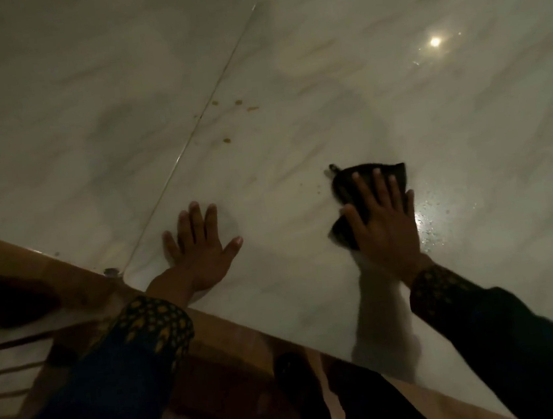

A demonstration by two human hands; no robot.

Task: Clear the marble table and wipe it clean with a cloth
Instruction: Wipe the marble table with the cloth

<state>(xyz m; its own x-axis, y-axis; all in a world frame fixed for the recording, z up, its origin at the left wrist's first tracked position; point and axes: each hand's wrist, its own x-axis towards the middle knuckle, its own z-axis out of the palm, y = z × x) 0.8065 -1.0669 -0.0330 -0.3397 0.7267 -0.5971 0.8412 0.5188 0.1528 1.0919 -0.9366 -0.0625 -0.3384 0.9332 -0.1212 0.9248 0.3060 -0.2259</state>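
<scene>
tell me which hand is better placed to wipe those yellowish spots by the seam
Right. The right hand already presses the dark cloth flat on the marble; the left hand lies bare. The spots lie ahead, between both hands.

The marble table point(339, 74) fills most of the view, pale with grey veining and glossy, with a seam point(191, 139) running from its near wooden edge point(80, 283) up toward 1 o'clock. A dark cloth point(345, 187) lies flat on it at about 4 o'clock from centre, under the right hand point(385, 224). The left hand point(200, 249) rests palm down at 6 o'clock. Small yellowish spots point(239, 102) sit just right of the seam, near centre. Fine droplets point(431, 222) glisten just right of the cloth.
</scene>
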